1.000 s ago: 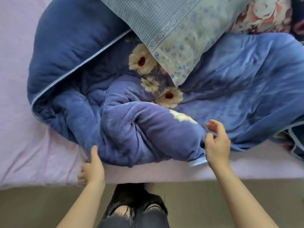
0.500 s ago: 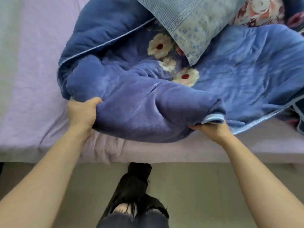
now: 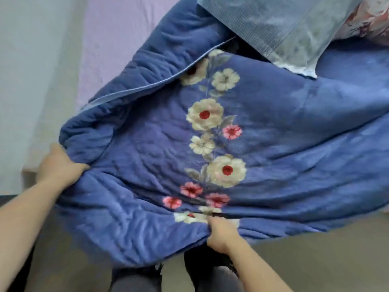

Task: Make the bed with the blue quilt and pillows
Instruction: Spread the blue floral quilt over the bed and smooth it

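Note:
The blue quilt (image 3: 147, 157), printed with cream and pink flowers, spreads from the bed toward me and hangs over its near edge. My left hand (image 3: 57, 165) grips a bunched fold of the quilt at its left side. My right hand (image 3: 221, 232) pinches the quilt's near edge low in the middle, by the flower print. A pale blue patterned pillow (image 3: 280, 28) lies on the quilt at the top right. The quilt's upper left part is folded over, showing a light blue piped hem.
The bed's lilac sheet (image 3: 117, 36) is bare at the upper left. A floral pink fabric (image 3: 372, 20) lies at the top right corner. A pale wall (image 3: 31, 60) runs along the left. Grey floor (image 3: 315, 260) and my dark trousers are below.
The bunched quilt has been pulled open toward me, so the flower print now shows in a long strip. Both hands have moved nearer with the quilt in their grip.

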Demonstrator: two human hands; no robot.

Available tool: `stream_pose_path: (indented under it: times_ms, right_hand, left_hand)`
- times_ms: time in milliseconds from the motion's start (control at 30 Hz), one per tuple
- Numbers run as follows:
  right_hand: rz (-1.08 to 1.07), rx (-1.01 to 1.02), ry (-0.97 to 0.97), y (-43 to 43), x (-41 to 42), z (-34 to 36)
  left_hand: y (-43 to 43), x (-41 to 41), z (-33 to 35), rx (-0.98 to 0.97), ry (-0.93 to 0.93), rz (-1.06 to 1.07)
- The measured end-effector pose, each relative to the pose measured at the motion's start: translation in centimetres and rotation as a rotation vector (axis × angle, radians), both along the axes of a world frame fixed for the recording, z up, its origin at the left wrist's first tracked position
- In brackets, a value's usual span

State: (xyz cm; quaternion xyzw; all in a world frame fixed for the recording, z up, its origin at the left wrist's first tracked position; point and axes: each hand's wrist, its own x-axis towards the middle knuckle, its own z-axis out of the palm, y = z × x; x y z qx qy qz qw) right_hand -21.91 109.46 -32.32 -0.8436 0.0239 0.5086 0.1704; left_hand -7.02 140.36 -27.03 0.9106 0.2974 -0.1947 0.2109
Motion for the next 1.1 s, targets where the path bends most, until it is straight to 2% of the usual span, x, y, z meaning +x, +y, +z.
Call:
stream_pose_path:
  times_ms: [33, 67, 100, 167, 200, 300, 367, 433, 500, 567, 667, 767, 833, 967, 1033, 1100]
  right_hand:
    - [-0.109, -0.027, -0.005, -1.2, 0.7, -0.4]
    - [-0.208, -0.049, -0.015, -2.0, 2.0, -0.4]
    - [-0.264, -0.068, -0.027, -2.6, 3.6, -0.1]
    - [-0.319, -0.094, -0.122, -2.9, 7.6, 1.0]
    - [-0.356, -0.099, -0.178, -2.5, 9.8, 1.9]
    - [-0.469, -0.057, -0.327, 0.6, 17.4, 3.3]
    - [-0.565, 0.017, -0.376, 3.5, 22.6, 3.5]
    - [-0.708, 0.122, -0.450, 6.7, 28.2, 3.3]
    - [-0.909, 0.240, -0.478, 10.1, 33.1, 2.9]
    - [-1.126, 0.363, -0.422, 13.1, 37.2, 2.5]
    - [-1.410, 0.495, -0.360, 16.0, 41.3, 2.5]
    - [-1.633, 0.646, -0.383, 19.0, 45.3, 3.3]
    - [-1.602, 0.728, -0.466, 22.7, 49.3, 5.4]
    - [-1.171, 0.844, -0.668, 37.5, 59.0, 12.3]
    - [-1.002, 0.859, -0.648, 42.9, 60.7, 12.7]
    - [-0.916, 0.913, -0.462, 45.2, 60.3, 9.9]
  left_hand:
    - [2.8, 0.1, -1.7, 0.059, 0.092, 0.070]
    - [11.5, -0.5, -1.9, 0.032, 0.065, 0.107]
    - [6.3, -0.6, -3.1, 0.037, 0.176, 0.127]
    - [6.1, 1.2, -2.9, 0.012, 0.165, 0.182]
    - [5.2, 1.3, -3.6, 0.013, 0.088, 0.200]
    - [6.9, 4.7, -3.5, 0.034, -0.276, -0.020]
    - [5.7, 7.1, -3.1, 0.037, -0.446, -0.237]
    - [4.4, 10.5, -2.8, 0.063, -0.527, -0.469]
    - [3.4, 14.0, -2.3, 0.053, -0.458, -0.652]
    - [2.7, 16.5, -2.2, 0.028, -0.319, -0.722]
    - [5.4, 19.2, -2.1, -0.084, -0.157, -0.673]
    - [12.3, 21.2, -0.3, -0.209, -0.156, -0.522]
    - [15.8, 21.3, 1.8, -0.270, -0.184, -0.443]
    - [21.7, 19.8, 5.1, -0.241, -0.296, -0.277]
    - [23.7, 20.2, 4.0, -0.184, -0.347, -0.187]
    - [24.5, 21.0, 1.6, -0.111, -0.328, -0.164]
